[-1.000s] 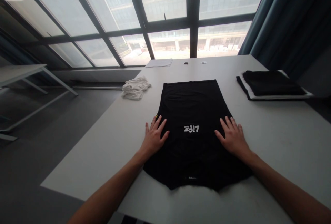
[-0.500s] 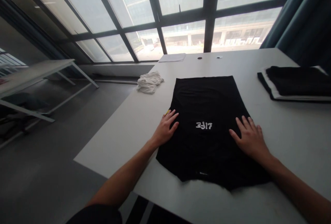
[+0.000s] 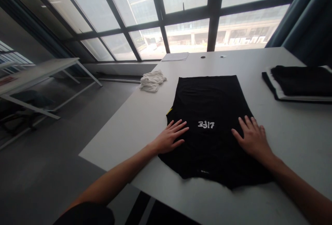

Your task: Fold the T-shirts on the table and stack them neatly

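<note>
A black T-shirt (image 3: 207, 97) lies spread on the white table (image 3: 124, 124), its hem toward the window and its neckline toward me. White "LIFE" lettering reads upside down at its middle, and a small pale mark shows near the neckline. My left hand (image 3: 172, 137) rests flat on the shirt's left side, fingers spread. On the opposite side edge lies my right hand (image 3: 251, 136), palm down with its fingers apart. Just beyond my left hand, a bit of yellow shows at the shirt's edge.
A crumpled white cloth (image 3: 152, 81) lies at the table's left edge. Folded black and white garments (image 3: 301, 81) are stacked at the right. Papers (image 3: 175, 56) lie near the window, beside two round holes. Another table (image 3: 38, 74) stands across the floor at left.
My left hand has slid inward and toward me over the shirt, uncovering the yellow bit at its edge. The right hand stays nearly in place. The view has shifted slightly.
</note>
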A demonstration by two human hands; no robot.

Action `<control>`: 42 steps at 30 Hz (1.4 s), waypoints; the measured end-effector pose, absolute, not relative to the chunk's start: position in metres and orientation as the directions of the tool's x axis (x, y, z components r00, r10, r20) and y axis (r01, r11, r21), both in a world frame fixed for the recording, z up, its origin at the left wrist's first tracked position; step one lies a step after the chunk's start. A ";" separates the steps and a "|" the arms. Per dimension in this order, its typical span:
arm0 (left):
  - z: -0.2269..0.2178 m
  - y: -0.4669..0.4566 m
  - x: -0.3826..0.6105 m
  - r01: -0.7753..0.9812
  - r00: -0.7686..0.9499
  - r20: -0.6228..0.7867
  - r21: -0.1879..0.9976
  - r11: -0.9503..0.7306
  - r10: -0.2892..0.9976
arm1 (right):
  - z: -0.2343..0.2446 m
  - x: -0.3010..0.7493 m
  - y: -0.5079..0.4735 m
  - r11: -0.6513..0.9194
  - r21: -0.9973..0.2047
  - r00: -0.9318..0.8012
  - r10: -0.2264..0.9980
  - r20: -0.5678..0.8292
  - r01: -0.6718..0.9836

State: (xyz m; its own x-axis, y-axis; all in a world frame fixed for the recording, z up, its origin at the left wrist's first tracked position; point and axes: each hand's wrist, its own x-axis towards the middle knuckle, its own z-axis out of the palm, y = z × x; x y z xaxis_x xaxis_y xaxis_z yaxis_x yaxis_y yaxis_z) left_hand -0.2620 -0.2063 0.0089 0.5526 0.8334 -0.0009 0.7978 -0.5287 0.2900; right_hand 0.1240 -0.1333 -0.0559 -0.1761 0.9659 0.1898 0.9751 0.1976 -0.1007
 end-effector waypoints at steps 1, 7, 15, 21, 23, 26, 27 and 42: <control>0.010 -0.205 -0.262 0.801 0.553 -0.012 0.282 -0.528 0.833 | -0.056 0.124 -0.133 0.198 -0.106 -0.175 0.966 0.188 0.975; 0.014 -0.203 -0.258 0.822 0.516 0.038 0.261 -0.506 0.856 | -0.052 0.121 -0.134 0.183 -0.129 -0.159 0.972 0.172 0.975; 0.002 -0.183 -0.263 0.861 0.455 0.008 0.252 -0.442 0.890 | -0.046 0.117 -0.135 0.182 -0.121 -0.159 0.971 0.178 0.976; -0.018 -0.157 -0.277 0.976 0.172 0.075 0.119 -0.180 0.982 | -0.045 0.117 -0.136 0.182 -0.135 -0.156 0.971 0.183 0.974; -0.026 -0.155 -0.280 0.979 0.165 0.056 0.113 -0.171 0.985 | -0.046 0.117 -0.136 0.188 -0.140 -0.160 0.968 0.192 0.972; -0.030 -0.154 -0.282 0.977 0.167 0.062 0.126 -0.174 0.984 | -0.048 0.116 -0.136 0.193 -0.151 -0.160 0.965 0.206 0.970; -0.029 -0.155 -0.282 0.975 0.167 0.070 0.136 -0.175 0.983 | -0.049 0.116 -0.135 0.194 -0.158 -0.159 0.965 0.210 0.968; -0.003 -0.203 -0.271 0.795 0.564 0.038 0.244 -0.555 0.825 | -0.028 0.114 -0.164 0.588 -0.236 -0.538 0.806 0.246 0.774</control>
State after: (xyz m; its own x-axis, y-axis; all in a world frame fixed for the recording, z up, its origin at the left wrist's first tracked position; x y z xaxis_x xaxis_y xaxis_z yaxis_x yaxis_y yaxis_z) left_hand -0.2706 -0.2026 -0.0029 0.5638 0.8250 0.0381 0.7953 -0.5548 0.2445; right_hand 0.1144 -0.1635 -0.0280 -0.5379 0.8064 0.2458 0.7736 0.5880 -0.2362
